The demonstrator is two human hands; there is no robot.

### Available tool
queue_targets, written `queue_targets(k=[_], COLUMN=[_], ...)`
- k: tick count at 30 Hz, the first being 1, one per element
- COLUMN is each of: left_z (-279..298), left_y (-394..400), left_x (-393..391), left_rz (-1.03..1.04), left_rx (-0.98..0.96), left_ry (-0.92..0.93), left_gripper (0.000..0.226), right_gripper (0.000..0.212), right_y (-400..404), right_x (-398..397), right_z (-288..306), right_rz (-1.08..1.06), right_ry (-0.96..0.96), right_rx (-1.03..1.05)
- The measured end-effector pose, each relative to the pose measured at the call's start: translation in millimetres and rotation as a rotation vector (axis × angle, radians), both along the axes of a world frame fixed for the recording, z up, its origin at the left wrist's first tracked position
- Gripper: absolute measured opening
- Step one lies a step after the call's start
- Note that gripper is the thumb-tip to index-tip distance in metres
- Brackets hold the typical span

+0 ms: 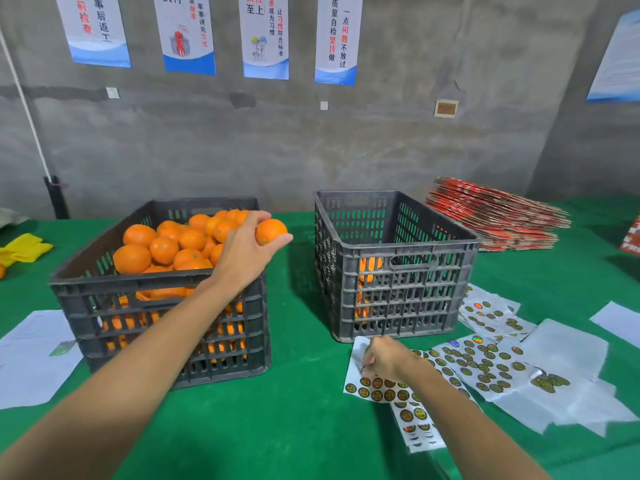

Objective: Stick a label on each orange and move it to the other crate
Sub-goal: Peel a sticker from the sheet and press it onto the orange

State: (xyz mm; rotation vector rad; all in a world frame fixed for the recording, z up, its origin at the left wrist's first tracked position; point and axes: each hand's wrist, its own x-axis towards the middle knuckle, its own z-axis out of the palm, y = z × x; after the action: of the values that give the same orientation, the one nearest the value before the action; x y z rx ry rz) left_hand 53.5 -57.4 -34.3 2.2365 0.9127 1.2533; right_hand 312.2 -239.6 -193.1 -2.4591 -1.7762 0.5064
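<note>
A bare concrete wall hung with printed posters point(265, 36) backs a worktop point(304, 393) covered in green cloth. Taking the full crate point(162, 292) as the landmark: the orange point(270, 231) in play sits in the left hand point(247, 252) just above the crate's right far corner, fingers and thumb curled round it, clear of the heap of oranges inside. To the right of that crate, a gap apart, stands the other crate point(394, 265), with only a few oranges showing low through its slats. In front of that one, the right hand point(381, 358) rests on a label sheet point(384, 393), fingers bent down onto it as if picking at a sticker; whether one is already lifted I cannot tell. More label sheets point(485, 365) fan out further right, and a stack of red flat cartons point(495, 216) lies beyond them.

The step looks like readying a label for the held fruit. To do it well, peel the sticker cleanly by its edge, turn a smooth patch of peel upward, press the label flat, then lower the orange gently into the other crate.
</note>
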Motion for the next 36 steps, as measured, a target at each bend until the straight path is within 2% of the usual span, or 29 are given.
queue_targets(k=[14, 23, 26, 29, 32, 36], left_z=[-2.4, -3.3, -1.2, 5.8, 10.7, 17.6], left_y=[5.5, 6.6, 7.4, 3.7, 2.4, -0.1], left_x=[-3.9, -3.6, -3.2, -4.1, -6.3, -9.3], left_rz=[-0.022, -0.039, -0.091, -0.233, -0.334, -0.426], left_rx=[-0.086, -0.117, -0.176, -0.315, -0.371, -0.389], left_ry=[-0.122, -0.167, -0.186, -0.251, -0.255, -0.200], left_gripper=[0.066, 0.064, 0.056, 0.054, 0.042, 0.032], right_gripper=[0.023, 0.013, 0.013, 0.016, 0.011, 0.007], right_y=[-6.1, -11.3, -8.3, 0.4, 17.0, 42.8], right_x=[-7.7, -9.7, -6.7, -9.9, -28.2, -67.9], right_z=[6.8, -2.6, -3.5, 13.6, 50.1, 117.2], right_rz=[0.041, 0.134, -0.033, -0.156, -0.161, -0.064], right_ry=[-0.168, -0.259, -0.023, 0.375, 0.691, 0.968], right_rx=[-0.013, 0.073, 0.208, 0.435, 0.679, 0.898])
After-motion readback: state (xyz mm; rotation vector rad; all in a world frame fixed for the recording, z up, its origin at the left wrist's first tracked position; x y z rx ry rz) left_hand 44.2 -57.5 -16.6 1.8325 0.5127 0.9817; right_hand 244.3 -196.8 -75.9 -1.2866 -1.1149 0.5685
